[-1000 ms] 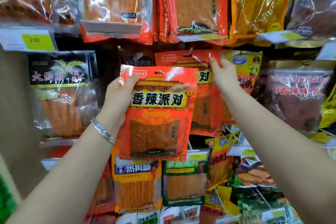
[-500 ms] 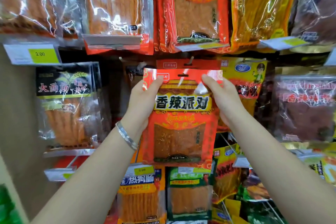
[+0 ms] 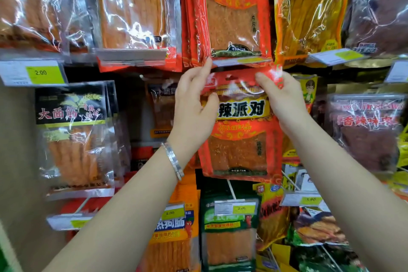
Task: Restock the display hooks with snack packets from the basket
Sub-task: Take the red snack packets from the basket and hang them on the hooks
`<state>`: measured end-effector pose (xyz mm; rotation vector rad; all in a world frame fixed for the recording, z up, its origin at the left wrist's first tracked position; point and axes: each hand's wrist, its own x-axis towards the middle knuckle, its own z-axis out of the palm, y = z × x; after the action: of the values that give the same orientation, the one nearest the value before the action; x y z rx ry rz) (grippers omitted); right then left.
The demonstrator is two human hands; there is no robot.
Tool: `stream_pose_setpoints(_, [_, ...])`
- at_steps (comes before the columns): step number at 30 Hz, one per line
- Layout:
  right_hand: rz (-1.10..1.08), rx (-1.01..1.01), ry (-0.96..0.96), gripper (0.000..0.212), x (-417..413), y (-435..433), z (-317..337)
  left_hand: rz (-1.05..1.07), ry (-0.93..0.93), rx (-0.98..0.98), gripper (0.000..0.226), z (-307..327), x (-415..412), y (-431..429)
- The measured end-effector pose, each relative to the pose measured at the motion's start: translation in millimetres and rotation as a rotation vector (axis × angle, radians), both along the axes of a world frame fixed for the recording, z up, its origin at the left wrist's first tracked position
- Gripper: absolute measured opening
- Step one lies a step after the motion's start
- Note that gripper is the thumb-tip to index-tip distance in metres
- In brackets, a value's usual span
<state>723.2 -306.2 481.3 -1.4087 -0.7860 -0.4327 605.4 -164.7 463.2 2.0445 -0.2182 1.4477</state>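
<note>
1. Head view, centre of frame: a red snack packet (image 3: 239, 141) hangs upright in front of the display, held by its top strip with both hands. Its clear window shows a reddish-orange sheet inside.
2. Left hand (image 3: 194, 106): the thumb presses the front of the packet near its upper left edge and the fingers curl behind it, a pinch grip. The index finger points up and reaches the price label (image 3: 240, 60) of the row above.
3. Right hand (image 3: 281, 99): the thumb lies on the front of the top strip, the fingers are behind the upper right corner, and that corner is crumpled in the grasp.
4. The hang hole in the top strip is visible between the two thumbs. Whether a hook passes through it, I cannot tell.
5. A silver bracelet (image 3: 174, 161) is on the left wrist.
6. Top centre: a matching red packet (image 3: 231, 17) hangs directly above the held one. An orange packet (image 3: 309, 13) is to its right.
7. Left of frame: a black-labelled packet (image 3: 72, 134) of orange sticks, with a yellow 2.00 price tag (image 3: 40, 72) above it.
8. Bottom centre: a green packet (image 3: 229, 234) just below the held packet.
</note>
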Motion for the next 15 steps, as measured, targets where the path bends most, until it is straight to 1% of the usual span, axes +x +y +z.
stream_pose_setpoints(1, [-0.001,0.003,0.002,0.048,-2,0,2,-0.012,0.001,-0.016,0.06,0,0,0])
stream_pose_setpoints(2, [0.009,0.016,0.014,0.054,-3,0,3,-0.015,0.001,-0.023,0.06,-1,0,0])
stream_pose_setpoints(3, [0.018,0.036,0.027,0.048,-2,0,3,-0.019,0.002,-0.023,0.06,-2,0,0])
stream_pose_setpoints(5, [0.028,0.049,0.048,0.022,1,1,3,-0.043,0.012,-0.024,0.061,-3,1,0])
stream_pose_setpoints(6, [0.017,0.043,0.057,0.014,3,3,4,-0.058,0.014,-0.027,0.061,-3,1,0])
stream_pose_setpoints(8, [-0.016,0.013,0.065,0.011,5,6,4,-0.08,0.017,-0.037,0.062,-4,3,0])
stream_pose_setpoints(11, [-0.012,-0.018,0.084,0.012,5,12,7,-0.081,0.019,-0.047,0.063,-7,5,2])
stream_pose_setpoints(15, [-0.007,0.014,0.116,0.012,6,16,11,-0.112,0.014,-0.059,0.064,-8,6,6])
